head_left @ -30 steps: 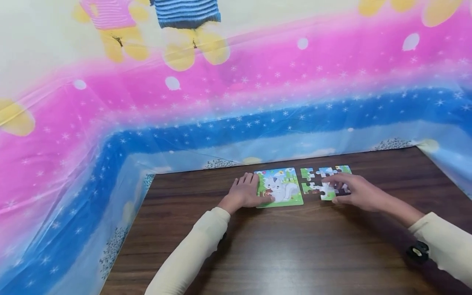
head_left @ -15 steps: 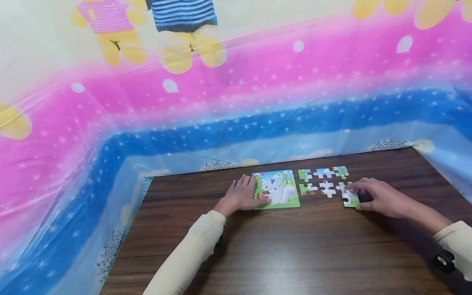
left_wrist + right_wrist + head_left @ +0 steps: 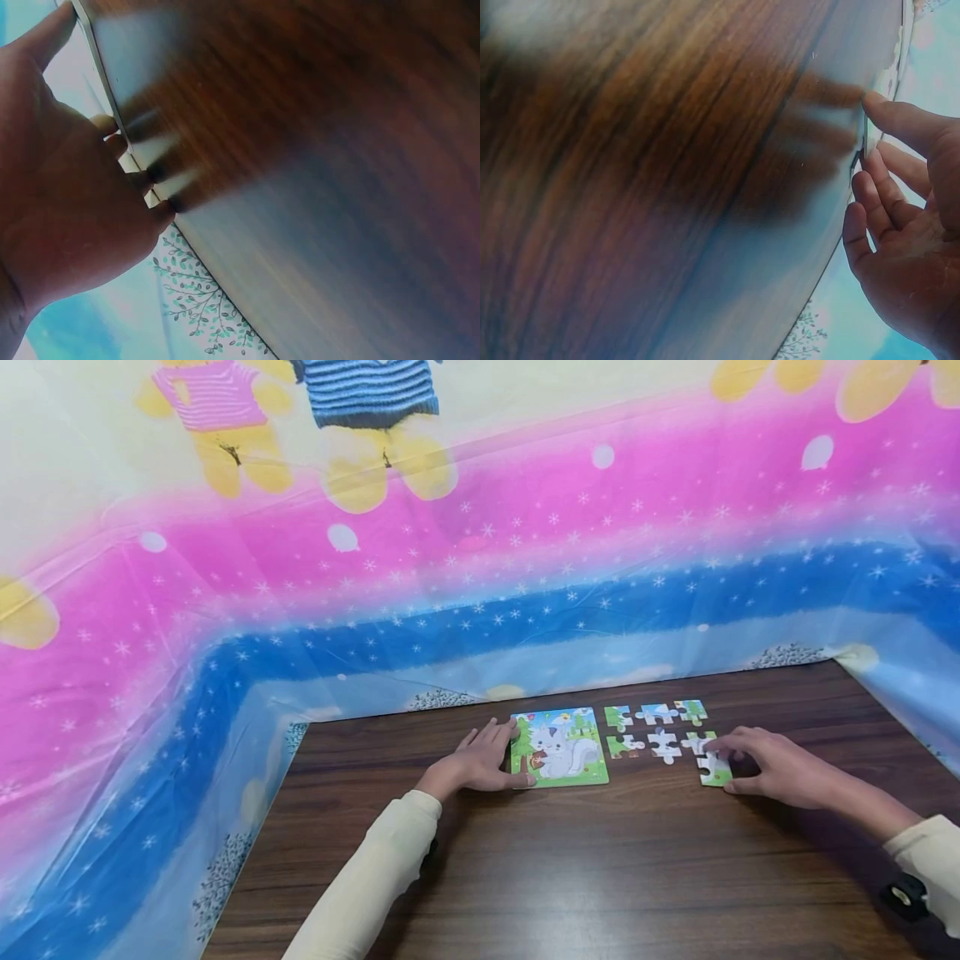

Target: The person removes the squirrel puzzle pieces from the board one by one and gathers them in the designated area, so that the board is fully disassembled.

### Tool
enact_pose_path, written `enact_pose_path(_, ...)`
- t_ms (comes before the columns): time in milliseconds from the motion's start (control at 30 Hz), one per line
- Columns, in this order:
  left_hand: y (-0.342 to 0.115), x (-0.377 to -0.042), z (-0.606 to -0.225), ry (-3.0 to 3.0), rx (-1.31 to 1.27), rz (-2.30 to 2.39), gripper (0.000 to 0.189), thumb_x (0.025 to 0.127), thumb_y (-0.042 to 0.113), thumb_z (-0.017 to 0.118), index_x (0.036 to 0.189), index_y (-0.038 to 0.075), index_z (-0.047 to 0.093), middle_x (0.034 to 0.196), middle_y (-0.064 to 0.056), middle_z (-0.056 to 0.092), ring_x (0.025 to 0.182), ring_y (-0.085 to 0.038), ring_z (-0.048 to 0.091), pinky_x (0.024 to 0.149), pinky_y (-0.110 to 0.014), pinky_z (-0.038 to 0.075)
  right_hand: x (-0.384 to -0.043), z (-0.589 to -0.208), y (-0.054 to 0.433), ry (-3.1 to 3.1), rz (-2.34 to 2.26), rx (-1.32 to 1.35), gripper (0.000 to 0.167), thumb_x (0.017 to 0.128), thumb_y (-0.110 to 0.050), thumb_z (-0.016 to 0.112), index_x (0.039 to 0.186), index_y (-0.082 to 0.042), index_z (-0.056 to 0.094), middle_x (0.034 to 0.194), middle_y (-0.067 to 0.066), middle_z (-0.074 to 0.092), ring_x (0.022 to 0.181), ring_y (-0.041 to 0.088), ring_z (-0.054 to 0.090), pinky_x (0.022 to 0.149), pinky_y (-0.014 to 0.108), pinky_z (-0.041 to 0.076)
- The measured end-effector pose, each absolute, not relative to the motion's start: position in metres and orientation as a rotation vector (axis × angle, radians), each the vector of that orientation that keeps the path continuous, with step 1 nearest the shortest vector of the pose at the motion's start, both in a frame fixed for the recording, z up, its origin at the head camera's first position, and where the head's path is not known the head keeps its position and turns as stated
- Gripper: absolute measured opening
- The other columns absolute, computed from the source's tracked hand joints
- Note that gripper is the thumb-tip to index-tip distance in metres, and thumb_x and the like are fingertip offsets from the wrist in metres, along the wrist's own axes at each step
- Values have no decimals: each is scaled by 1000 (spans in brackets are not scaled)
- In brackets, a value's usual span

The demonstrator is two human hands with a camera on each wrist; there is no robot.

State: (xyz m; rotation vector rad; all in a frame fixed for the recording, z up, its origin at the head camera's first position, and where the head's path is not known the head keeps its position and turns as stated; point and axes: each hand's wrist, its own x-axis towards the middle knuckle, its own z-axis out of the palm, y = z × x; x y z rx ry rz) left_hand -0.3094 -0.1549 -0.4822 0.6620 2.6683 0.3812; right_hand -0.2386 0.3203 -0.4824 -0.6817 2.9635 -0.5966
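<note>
A square puzzle board (image 3: 558, 747) with a white squirrel picture lies flat on the dark wood table. At its left edge my left hand (image 3: 472, 760) rests with fingers stretched out, the thumb on the lower left corner. To the board's right, several loose jigsaw pieces lie in two rows, among them a middle piece (image 3: 664, 746). My right hand (image 3: 783, 768) pinches a green-and-white puzzle piece (image 3: 716, 770) between thumb and fingers at the lower right of this group. In the right wrist view, the right hand's (image 3: 915, 202) thumb and fingertips meet near a thin edge.
The wooden table (image 3: 525, 868) stretches in front of both hands. Behind it hangs a patterned cloth (image 3: 480, 560) in pink and blue, which also runs down the left and right sides of the table.
My right hand has moved right with the puzzle piece, from below the middle pieces to the group's lower right corner. My left hand has slid slightly left along the board.
</note>
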Motion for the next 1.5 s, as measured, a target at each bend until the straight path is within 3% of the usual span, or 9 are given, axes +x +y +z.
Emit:
enact_pose_path(367, -157, -301, -478, 2658, 659, 325, 101, 97, 74, 56, 172, 24, 12, 181, 6, -5, 168, -23, -7, 137, -52, -1, -239, -483, 321, 2949, -588, -691, 57, 88, -28, 87, 139, -12, 70, 115, 2, 68, 102, 17, 63, 79, 38, 53)
enact_pose_path(833, -158, -303, -483, 2668, 656, 293, 99, 97, 77, 53, 172, 30, 9, 180, 11, -6, 168, -21, -9, 137, -50, -1, -241, -482, 327, 2945, -591, -745, 65, 84, -21, 90, 142, -12, 62, 108, -7, 67, 103, 14, 64, 82, 36, 55)
enact_pose_path(1000, -158, -303, -484, 2666, 656, 306, 100, 96, 77, 54, 172, 30, 9, 180, 11, -6, 168, -21, -9, 137, -51, -1, -240, -480, 321, 2960, -514, -771, 66, 82, -22, 91, 140, -9, 64, 108, -5, 67, 103, 16, 64, 84, 42, 56)
enact_pose_path(1133, -159, -304, -488, 2671, 645, 302, 103, 95, 79, 54, 172, 31, 8, 180, 12, -8, 168, -21, -10, 137, -51, -1, -241, -474, 309, 3010, -434, -799, 69, 83, -28, 91, 143, -9, 64, 111, 0, 67, 103, 20, 63, 84, 45, 56)
enact_pose_path(1333, -160, -306, -490, 2674, 641, 326, 105, 93, 81, 55, 172, 31, 7, 180, 12, -8, 168, -20, -10, 137, -52, -1, -245, -464, 268, 3067, -351, -814, 63, 91, -34, 84, 147, -12, 63, 131, 15, 63, 109, 27, 63, 85, 49, 58)
enact_pose_path(1500, -160, -304, -491, 2672, 637, 335, 106, 93, 82, 54, 172, 30, 7, 180, 11, -8, 168, -20, -10, 137, -53, -2, -251, -464, 216, 3086, -373, -922, 57, 93, -33, 83, 143, -11, 66, 127, 12, 65, 109, 25, 63, 87, 48, 58)
